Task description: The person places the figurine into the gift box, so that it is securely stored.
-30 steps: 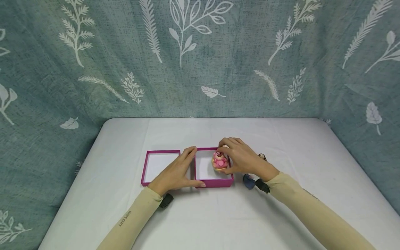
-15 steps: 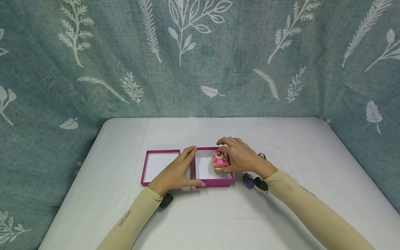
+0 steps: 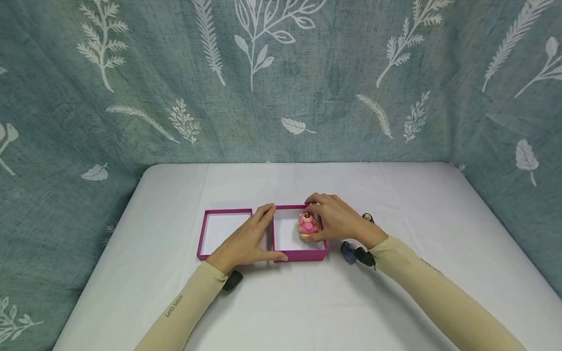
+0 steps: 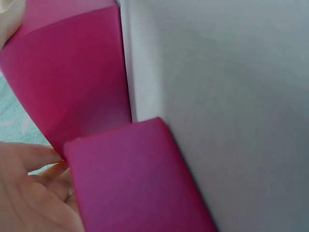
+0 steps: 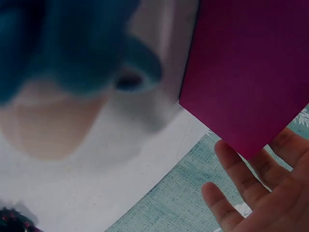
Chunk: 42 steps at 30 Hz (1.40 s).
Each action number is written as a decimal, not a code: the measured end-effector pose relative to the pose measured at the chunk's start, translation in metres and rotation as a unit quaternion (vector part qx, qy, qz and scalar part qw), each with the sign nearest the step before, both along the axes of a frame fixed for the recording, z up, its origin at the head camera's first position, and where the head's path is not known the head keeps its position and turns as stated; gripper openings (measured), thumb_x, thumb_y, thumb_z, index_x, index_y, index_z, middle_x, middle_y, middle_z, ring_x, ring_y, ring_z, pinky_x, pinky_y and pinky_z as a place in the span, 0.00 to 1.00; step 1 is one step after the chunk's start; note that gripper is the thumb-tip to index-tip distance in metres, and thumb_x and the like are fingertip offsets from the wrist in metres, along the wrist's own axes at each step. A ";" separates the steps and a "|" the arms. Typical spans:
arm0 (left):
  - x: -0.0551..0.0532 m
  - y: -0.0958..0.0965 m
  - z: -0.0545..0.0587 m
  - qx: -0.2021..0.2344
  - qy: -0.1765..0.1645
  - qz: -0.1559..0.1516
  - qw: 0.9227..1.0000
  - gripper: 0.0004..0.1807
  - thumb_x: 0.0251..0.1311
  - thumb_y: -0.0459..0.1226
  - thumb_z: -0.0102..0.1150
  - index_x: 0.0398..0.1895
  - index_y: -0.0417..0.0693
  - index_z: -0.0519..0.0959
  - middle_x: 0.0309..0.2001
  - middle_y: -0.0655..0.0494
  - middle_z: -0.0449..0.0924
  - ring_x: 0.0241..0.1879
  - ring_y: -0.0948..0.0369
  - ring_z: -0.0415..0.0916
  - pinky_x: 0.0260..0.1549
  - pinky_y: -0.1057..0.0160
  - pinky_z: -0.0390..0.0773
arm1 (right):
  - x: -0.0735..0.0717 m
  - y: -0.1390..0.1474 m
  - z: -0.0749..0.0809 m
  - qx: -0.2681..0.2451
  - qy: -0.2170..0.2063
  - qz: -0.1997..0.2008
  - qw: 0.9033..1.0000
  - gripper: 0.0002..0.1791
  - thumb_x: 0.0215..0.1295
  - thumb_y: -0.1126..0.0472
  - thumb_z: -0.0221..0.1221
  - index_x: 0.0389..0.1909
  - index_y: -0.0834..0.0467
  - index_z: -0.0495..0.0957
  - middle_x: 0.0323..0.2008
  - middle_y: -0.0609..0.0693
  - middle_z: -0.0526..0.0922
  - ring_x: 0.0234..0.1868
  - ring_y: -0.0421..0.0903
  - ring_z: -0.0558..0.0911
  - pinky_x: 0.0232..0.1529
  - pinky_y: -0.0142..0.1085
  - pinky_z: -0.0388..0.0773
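A small pink bear figurine with a yellowish base is inside the open magenta box, toward its right wall. My right hand pinches it between thumb and index finger, while the other fingers reach over the box's far right corner. Spanning the box's left side, my left hand grips it with the thumb at the near wall and fingertips at the far corner. In the left wrist view the fingers meet the magenta corner. The right wrist view shows fingertips at a box corner, the figurine out of sight.
Left of the box lies a shallow magenta-rimmed lid with a white inside, partly behind the left hand. A blue figurine sits by the right wrist, large and blurred in the right wrist view. Behind that wrist shows a small dark-topped figure.
The pink bear figurine has tipped so that less of its face shows. Both hands and the box stay almost in place; the head view shifts slightly.
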<state>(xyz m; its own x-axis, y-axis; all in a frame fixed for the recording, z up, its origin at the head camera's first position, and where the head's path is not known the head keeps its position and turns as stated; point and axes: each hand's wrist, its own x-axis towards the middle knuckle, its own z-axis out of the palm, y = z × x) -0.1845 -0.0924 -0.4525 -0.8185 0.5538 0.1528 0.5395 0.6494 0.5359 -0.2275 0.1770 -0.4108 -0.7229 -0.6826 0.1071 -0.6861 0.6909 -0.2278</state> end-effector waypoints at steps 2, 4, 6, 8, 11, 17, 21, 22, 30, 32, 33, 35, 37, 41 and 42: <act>0.000 0.000 0.000 0.000 0.000 0.000 1.000 0.67 0.42 0.70 0.66 0.78 0.44 0.48 0.77 0.51 0.49 0.74 0.54 0.55 0.69 0.52 0.63 | 0.000 0.000 0.000 -0.003 -0.008 -0.003 1.000 0.33 0.44 0.41 0.75 0.48 0.58 0.83 0.53 0.51 0.78 0.53 0.50 0.77 0.60 0.54 0.71; 0.000 0.000 0.001 0.000 -0.001 0.000 1.000 0.67 0.41 0.70 0.66 0.78 0.45 0.48 0.77 0.52 0.49 0.74 0.55 0.56 0.69 0.52 0.63 | -0.001 -0.001 0.000 0.000 -0.012 -0.004 1.000 0.33 0.44 0.41 0.75 0.48 0.57 0.83 0.53 0.51 0.78 0.53 0.50 0.78 0.59 0.54 0.71; 0.000 0.000 0.001 0.000 0.002 -0.001 1.000 0.67 0.42 0.70 0.67 0.78 0.44 0.48 0.77 0.51 0.49 0.74 0.54 0.56 0.69 0.52 0.64 | -0.001 -0.001 0.000 0.006 -0.015 -0.005 1.000 0.33 0.45 0.41 0.74 0.49 0.57 0.83 0.52 0.51 0.79 0.53 0.49 0.78 0.59 0.54 0.71; 0.000 0.000 0.001 0.000 0.005 -0.002 1.000 0.67 0.42 0.70 0.67 0.78 0.44 0.49 0.77 0.50 0.50 0.74 0.54 0.56 0.69 0.52 0.64 | -0.001 -0.002 0.001 0.012 -0.020 -0.006 1.000 0.33 0.45 0.41 0.74 0.49 0.56 0.83 0.53 0.51 0.79 0.53 0.49 0.78 0.59 0.54 0.71; 0.001 0.000 0.001 -0.003 0.006 -0.002 1.000 0.67 0.42 0.70 0.66 0.78 0.44 0.49 0.77 0.50 0.50 0.74 0.54 0.56 0.69 0.52 0.64 | -0.001 -0.003 0.001 0.020 -0.025 -0.008 0.999 0.32 0.46 0.41 0.74 0.50 0.56 0.83 0.53 0.51 0.79 0.52 0.49 0.78 0.60 0.55 0.71; 0.001 0.000 0.002 -0.003 0.004 -0.001 1.000 0.67 0.42 0.71 0.65 0.78 0.45 0.48 0.77 0.52 0.49 0.74 0.55 0.56 0.69 0.53 0.64 | 0.000 -0.004 0.002 0.029 -0.025 -0.013 0.999 0.32 0.45 0.41 0.74 0.49 0.55 0.83 0.52 0.51 0.79 0.53 0.50 0.78 0.60 0.55 0.71; 0.001 0.000 0.001 -0.002 0.004 -0.001 1.000 0.67 0.42 0.71 0.65 0.78 0.45 0.48 0.77 0.52 0.49 0.74 0.55 0.56 0.69 0.53 0.64 | 0.001 -0.005 0.003 0.036 -0.033 -0.020 0.999 0.33 0.45 0.41 0.74 0.50 0.55 0.83 0.51 0.51 0.79 0.52 0.50 0.78 0.60 0.55 0.71; 0.001 0.000 0.001 -0.003 0.005 0.000 1.000 0.67 0.42 0.71 0.65 0.78 0.45 0.48 0.77 0.52 0.49 0.74 0.55 0.56 0.69 0.53 0.64 | 0.001 -0.006 0.004 0.039 -0.034 -0.021 0.998 0.32 0.46 0.42 0.74 0.50 0.55 0.83 0.51 0.51 0.80 0.52 0.50 0.78 0.60 0.55 0.71; 0.001 0.000 0.000 -0.001 0.012 -0.004 1.000 0.67 0.43 0.70 0.66 0.78 0.44 0.48 0.77 0.50 0.50 0.74 0.55 0.56 0.69 0.53 0.65 | 0.002 -0.008 0.005 0.059 -0.032 -0.019 0.998 0.31 0.47 0.42 0.74 0.50 0.54 0.83 0.50 0.51 0.80 0.52 0.51 0.77 0.61 0.55 0.70; 0.001 0.000 0.000 -0.002 0.015 -0.004 1.000 0.66 0.43 0.70 0.65 0.78 0.44 0.49 0.76 0.50 0.50 0.74 0.55 0.56 0.69 0.53 0.65 | 0.002 -0.009 0.006 0.062 -0.030 -0.018 0.997 0.31 0.47 0.42 0.73 0.50 0.54 0.83 0.50 0.51 0.80 0.52 0.51 0.78 0.60 0.55 0.70; 0.001 0.000 0.000 -0.002 0.016 -0.005 1.000 0.66 0.43 0.70 0.65 0.78 0.44 0.49 0.76 0.50 0.50 0.74 0.55 0.56 0.69 0.53 0.65 | 0.002 -0.009 0.006 0.063 -0.031 -0.018 0.997 0.31 0.47 0.42 0.73 0.50 0.54 0.83 0.50 0.51 0.80 0.53 0.51 0.77 0.61 0.55 0.69; 0.001 0.000 -0.001 -0.002 0.016 -0.005 1.000 0.66 0.43 0.70 0.66 0.78 0.44 0.49 0.76 0.49 0.50 0.74 0.55 0.56 0.69 0.53 0.65 | 0.002 -0.009 0.006 0.066 -0.028 -0.016 0.997 0.31 0.47 0.41 0.73 0.49 0.54 0.83 0.50 0.51 0.80 0.53 0.51 0.78 0.61 0.55 0.69; 0.001 0.000 -0.001 -0.002 0.015 -0.005 1.000 0.66 0.43 0.70 0.66 0.78 0.43 0.49 0.76 0.49 0.50 0.74 0.54 0.56 0.68 0.53 0.65 | 0.002 -0.010 0.007 0.069 -0.027 -0.016 0.997 0.30 0.47 0.41 0.73 0.49 0.54 0.83 0.50 0.51 0.80 0.53 0.51 0.78 0.62 0.54 0.69; 0.001 0.000 0.000 -0.003 0.010 -0.004 1.000 0.66 0.43 0.69 0.66 0.78 0.44 0.48 0.77 0.49 0.49 0.73 0.55 0.56 0.69 0.53 0.64 | 0.001 -0.013 0.007 0.081 -0.021 -0.014 0.996 0.31 0.47 0.40 0.73 0.48 0.54 0.83 0.50 0.50 0.80 0.53 0.50 0.78 0.62 0.54 0.68; 0.001 0.000 0.000 -0.002 0.009 -0.005 1.000 0.66 0.43 0.69 0.66 0.78 0.44 0.48 0.77 0.49 0.49 0.74 0.55 0.56 0.69 0.53 0.64 | 0.001 -0.014 0.007 0.085 -0.024 -0.016 0.996 0.31 0.47 0.40 0.73 0.49 0.54 0.83 0.51 0.50 0.79 0.54 0.50 0.78 0.63 0.53 0.68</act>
